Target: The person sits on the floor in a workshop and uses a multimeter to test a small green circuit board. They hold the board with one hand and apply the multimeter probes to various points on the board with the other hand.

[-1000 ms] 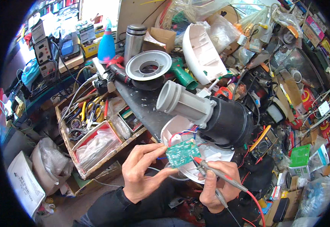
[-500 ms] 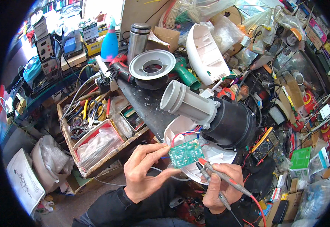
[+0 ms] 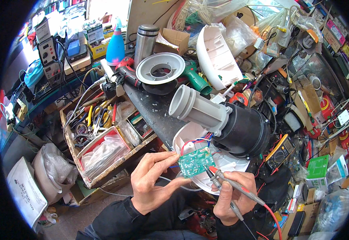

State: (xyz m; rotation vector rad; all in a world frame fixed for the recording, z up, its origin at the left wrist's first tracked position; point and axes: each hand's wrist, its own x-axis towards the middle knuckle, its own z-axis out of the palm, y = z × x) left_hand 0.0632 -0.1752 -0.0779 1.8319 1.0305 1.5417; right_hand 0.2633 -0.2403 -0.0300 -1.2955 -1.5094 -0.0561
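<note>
Between thumb and fingers, my left hand [image 3: 153,183] grips a green circuit board [image 3: 194,162] by its left edge, soldered side up. Red and blue wires [image 3: 196,141] run from the board toward a grey-and-black motor housing [image 3: 242,130]. My right hand [image 3: 235,196] is closed on two multimeter probes [image 3: 238,188], one with a red tip and one with a black tip. Both tips are at the board's lower right part; whether they touch the solder points I cannot tell. Under the board lies a white plastic shell [image 3: 186,138].
A yellow-and-black multimeter [image 3: 280,152] lies right of the housing. Left is a wooden drawer [image 3: 102,176] with pliers, scissors and bagged parts. Behind stand a grey ring-shaped part [image 3: 161,68], a steel flask [image 3: 146,40], a blue spray bottle [image 3: 116,46] and a white curved cover [image 3: 218,58]. Clutter fills the right side.
The probe tips have shifted slightly up and left, further over the board. My left hand and the board are almost unmoved.
</note>
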